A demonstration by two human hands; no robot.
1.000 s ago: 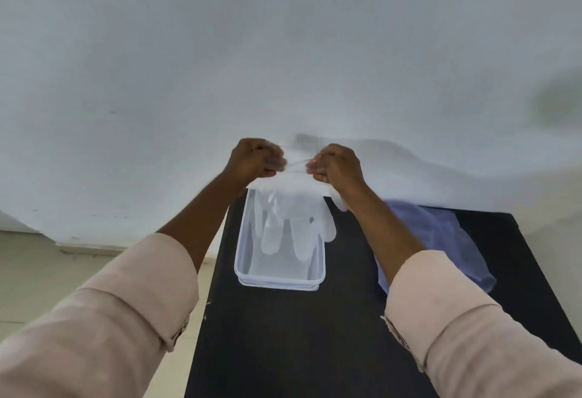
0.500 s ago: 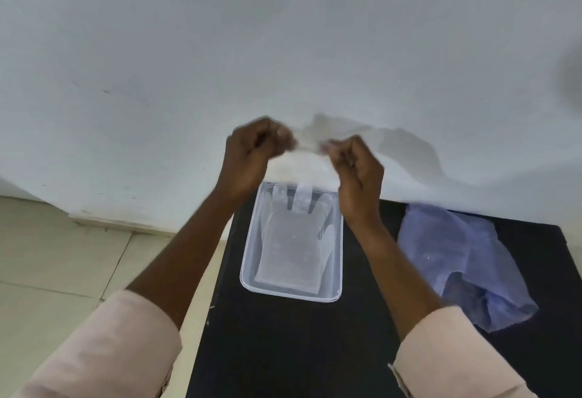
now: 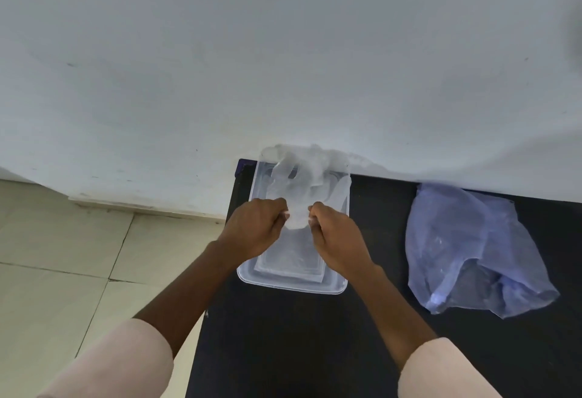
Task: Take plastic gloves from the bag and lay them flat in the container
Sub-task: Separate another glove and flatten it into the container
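A clear plastic container (image 3: 293, 287) stands on the black table near its back left corner, with flat clear gloves stacked inside. My left hand (image 3: 255, 229) and my right hand (image 3: 334, 235) hover over it, each pinching the cuff edge of one clear plastic glove (image 3: 299, 186). The glove's fingers point toward the wall and are blurred above the container's far end. A crumpled bluish plastic bag (image 3: 472, 246) lies on the table to the right of the container.
The black table (image 3: 283, 350) abuts a white wall (image 3: 283, 51) directly behind the container. Tiled floor (image 3: 63, 271) lies to the left of the table's edge. Both my sleeves are pale pink.
Both hands came down and toward me, from up in front of the wall to just above the container, bringing the glove with them. The view tilted downward.
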